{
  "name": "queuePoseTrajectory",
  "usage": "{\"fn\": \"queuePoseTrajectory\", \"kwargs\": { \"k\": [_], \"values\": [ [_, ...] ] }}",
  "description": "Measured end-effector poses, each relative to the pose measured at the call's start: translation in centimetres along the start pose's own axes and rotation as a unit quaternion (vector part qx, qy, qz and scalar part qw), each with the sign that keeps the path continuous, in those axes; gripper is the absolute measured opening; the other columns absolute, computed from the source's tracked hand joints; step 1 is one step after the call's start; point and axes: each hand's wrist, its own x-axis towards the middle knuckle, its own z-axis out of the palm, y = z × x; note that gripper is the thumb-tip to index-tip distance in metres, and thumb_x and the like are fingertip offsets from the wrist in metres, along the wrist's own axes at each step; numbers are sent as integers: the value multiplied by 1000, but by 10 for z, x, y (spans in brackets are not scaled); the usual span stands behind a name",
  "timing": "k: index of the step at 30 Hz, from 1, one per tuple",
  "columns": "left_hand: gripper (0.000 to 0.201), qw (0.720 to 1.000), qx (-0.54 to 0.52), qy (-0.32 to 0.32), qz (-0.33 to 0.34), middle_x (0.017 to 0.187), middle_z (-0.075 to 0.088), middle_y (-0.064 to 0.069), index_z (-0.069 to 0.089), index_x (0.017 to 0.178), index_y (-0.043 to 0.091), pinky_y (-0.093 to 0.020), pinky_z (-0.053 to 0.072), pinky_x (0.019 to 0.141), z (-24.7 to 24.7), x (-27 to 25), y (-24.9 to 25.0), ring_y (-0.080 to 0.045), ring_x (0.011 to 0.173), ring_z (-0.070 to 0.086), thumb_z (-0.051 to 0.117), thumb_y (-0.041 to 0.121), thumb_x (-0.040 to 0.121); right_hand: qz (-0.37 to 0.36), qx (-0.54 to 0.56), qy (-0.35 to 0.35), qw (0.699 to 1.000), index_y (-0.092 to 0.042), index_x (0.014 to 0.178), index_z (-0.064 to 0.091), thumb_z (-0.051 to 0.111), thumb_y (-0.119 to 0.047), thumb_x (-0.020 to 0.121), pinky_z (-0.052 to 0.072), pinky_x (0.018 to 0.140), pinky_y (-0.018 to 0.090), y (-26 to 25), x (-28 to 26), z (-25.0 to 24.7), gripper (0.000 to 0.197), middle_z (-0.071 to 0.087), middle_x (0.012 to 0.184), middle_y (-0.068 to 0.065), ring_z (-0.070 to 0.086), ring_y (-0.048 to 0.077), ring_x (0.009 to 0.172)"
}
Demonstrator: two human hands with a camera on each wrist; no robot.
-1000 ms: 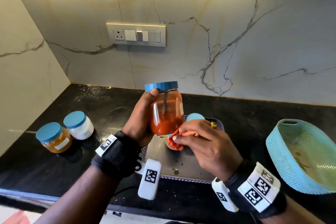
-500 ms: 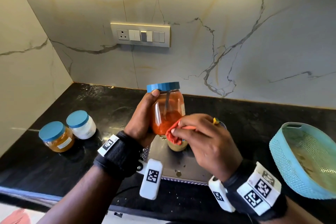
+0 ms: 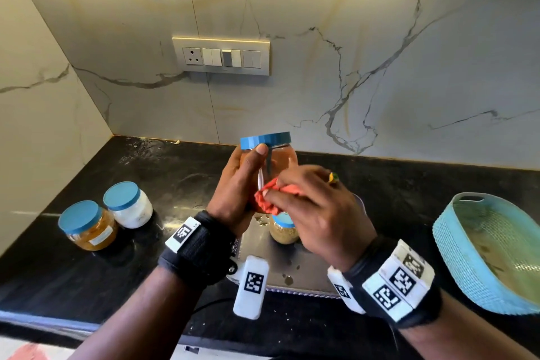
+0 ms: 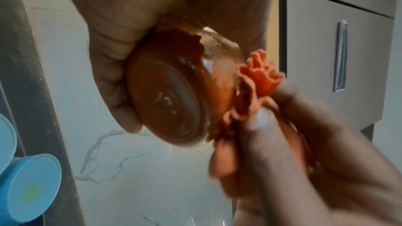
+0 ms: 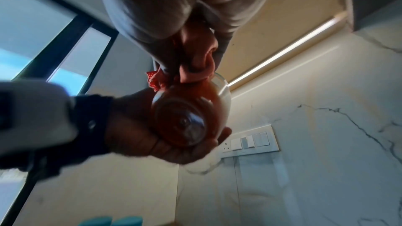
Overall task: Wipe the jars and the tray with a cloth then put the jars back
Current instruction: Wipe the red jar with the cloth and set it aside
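My left hand (image 3: 236, 187) grips a blue-lidded jar of red powder (image 3: 277, 155) upright in the air above the steel tray (image 3: 280, 269). My right hand (image 3: 312, 207) holds a bunched orange cloth (image 3: 267, 200) against the jar's lower front. From the left wrist view the jar's base (image 4: 167, 95) faces the camera, with the cloth (image 4: 259, 75) pressed on its right side. A small jar of brownish grains (image 3: 284, 229) stands on the tray under my right hand. Two more blue-lidded jars, one amber (image 3: 87, 225) and one white (image 3: 128, 203), stand on the black counter at left.
A light blue woven basket (image 3: 467, 260) sits tilted at the counter's right. A switch panel (image 3: 221, 55) is on the marble wall behind. The counter's front edge runs just below my wrists.
My right hand has slid the cloth upward along the jar's front. The jar has risen slightly in the left hand. The small jar on the tray now shows below my right hand.
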Motion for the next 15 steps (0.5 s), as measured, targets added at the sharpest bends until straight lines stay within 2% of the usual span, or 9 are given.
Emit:
{"fn": "queuePoseTrajectory", "kwargs": {
  "k": [2, 4, 6, 7, 10, 13, 15],
  "values": [
    [89, 1000, -10, -5, -8, 134, 53, -38, 44, 144, -1, -55, 49, 98, -3, -2, 1, -42, 114, 58, 77, 53, 81, -34, -20, -25, 999, -17, 111, 77, 50, -17, 104, 51, 92, 35, -2, -13, -2, 28, 70, 111, 5, 60, 22, 105],
    [95, 999, -19, -15, -29, 124, 61, -29, 49, 143, 2, -48, 56, 89, -5, -5, 2, -36, 107, 63, 81, 59, 74, -37, -1, -21, 999, -17, 108, 78, 56, -14, 101, 51, 91, 33, 2, -21, -2, 23, 70, 110, 6, 60, 21, 104],
    [96, 996, -40, -48, -61, 117, 66, -23, 55, 140, 4, -45, 59, 81, -6, -8, 3, -32, 98, 69, 81, 63, 70, 14, 69, 12, 997, -12, 103, 78, 65, -2, 93, 56, 87, 38, 12, -22, 2, 19, 68, 109, 9, 64, 25, 101],
    [93, 994, -49, -65, -72, 118, 67, -22, 58, 138, 6, -46, 59, 81, -6, -10, 4, -32, 98, 70, 81, 64, 69, 52, 105, 34, 992, -9, 101, 78, 66, 3, 89, 56, 87, 38, 19, -21, 3, 20, 67, 109, 10, 65, 25, 101],
    [77, 991, -74, -96, -64, 127, 67, -22, 68, 130, 13, -51, 56, 94, -3, -11, 5, -33, 113, 67, 79, 62, 72, 146, 192, 86, 967, -4, 100, 74, 68, 14, 81, 56, 89, 32, 33, -16, 3, 26, 67, 107, 6, 66, 18, 103],
    [67, 993, -76, -63, -66, 137, 61, -24, 63, 135, 7, -55, 49, 106, -1, -9, 7, -38, 124, 60, 62, 55, 88, 192, 293, 108, 931, -7, 104, 72, 67, 17, 82, 58, 82, 31, 34, -19, 5, 33, 67, 108, 5, 67, 18, 99],
    [64, 997, -26, -33, -60, 139, 60, -25, 56, 140, 4, -57, 47, 107, -1, -6, 9, -41, 128, 57, 51, 48, 93, 200, 305, 112, 924, -7, 104, 72, 68, 16, 82, 58, 82, 32, 34, -19, 6, 32, 66, 108, 5, 67, 19, 99]
  ]
}}
